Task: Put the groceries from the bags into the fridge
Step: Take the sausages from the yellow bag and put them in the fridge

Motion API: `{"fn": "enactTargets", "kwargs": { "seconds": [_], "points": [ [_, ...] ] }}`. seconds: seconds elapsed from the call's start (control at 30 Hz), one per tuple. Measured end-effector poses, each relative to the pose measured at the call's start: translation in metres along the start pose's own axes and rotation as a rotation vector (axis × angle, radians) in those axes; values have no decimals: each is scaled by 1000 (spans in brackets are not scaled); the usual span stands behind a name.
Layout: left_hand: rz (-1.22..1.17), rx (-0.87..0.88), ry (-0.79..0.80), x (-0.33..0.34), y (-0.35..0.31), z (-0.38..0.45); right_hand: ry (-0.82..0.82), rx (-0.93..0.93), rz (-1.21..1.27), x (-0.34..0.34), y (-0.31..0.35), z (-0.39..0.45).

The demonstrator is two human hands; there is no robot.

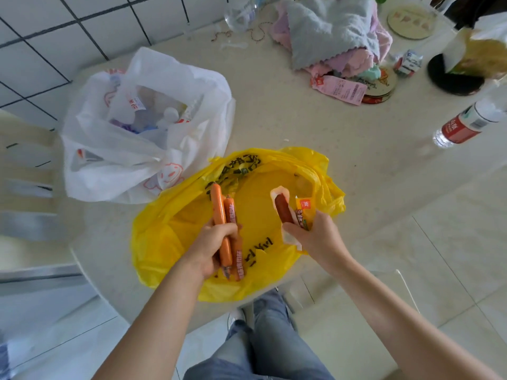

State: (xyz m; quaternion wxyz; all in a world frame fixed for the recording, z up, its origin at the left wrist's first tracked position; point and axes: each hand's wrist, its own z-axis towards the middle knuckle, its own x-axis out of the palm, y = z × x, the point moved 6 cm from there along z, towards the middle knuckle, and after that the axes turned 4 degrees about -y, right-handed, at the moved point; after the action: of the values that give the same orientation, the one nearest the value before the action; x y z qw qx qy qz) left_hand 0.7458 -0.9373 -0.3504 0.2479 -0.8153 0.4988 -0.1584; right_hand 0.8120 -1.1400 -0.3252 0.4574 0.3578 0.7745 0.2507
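Both hands lifting sausages out of the yellow bag, fridge step not yet begun.

I judge this as the unloading step: my left hand [212, 242] is wrapped around a bundle of orange sausages [223, 226], and my right hand [315, 237] pinches a darker wrapped sausage [282, 212] together with a small yellow packet [303, 212]. Both hands are above the open yellow bag [170, 234], which lies on the desk [301, 124] near its front edge. The long axis of the orange sausages runs almost straight away from me, leaning slightly left at the far end; the dark sausage also points away, tilted to the left. The white bag [109, 160] beside it looks full. No fridge is in view, so next I must probably turn and carry them, keeping the thin sticks from slipping out.
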Motion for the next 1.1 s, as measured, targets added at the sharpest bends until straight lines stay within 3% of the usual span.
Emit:
{"fn": "enactTargets", "kwargs": {
  "seconds": [0.13,0.27,0.5,0.63,0.77,1.1],
  "points": [
    [-219,7,99,-26,17,-44,17,62,142,21,5,-47],
    [-372,97,57,-62,31,-77,-18,5,183,37,13,-93],
    [-610,593,-255,-135,29,-153,-124,-222,164,61,21,-164],
    [-626,733,-270,-157,33,-190,-125,-323,185,65,27,-197],
    [-616,722,-248,-159,59,-221,-37,-370,205,68,32,-228],
    [-658,572,-417,-157,210,-310,256,-460,246,77,5,-328]
  ]
}}
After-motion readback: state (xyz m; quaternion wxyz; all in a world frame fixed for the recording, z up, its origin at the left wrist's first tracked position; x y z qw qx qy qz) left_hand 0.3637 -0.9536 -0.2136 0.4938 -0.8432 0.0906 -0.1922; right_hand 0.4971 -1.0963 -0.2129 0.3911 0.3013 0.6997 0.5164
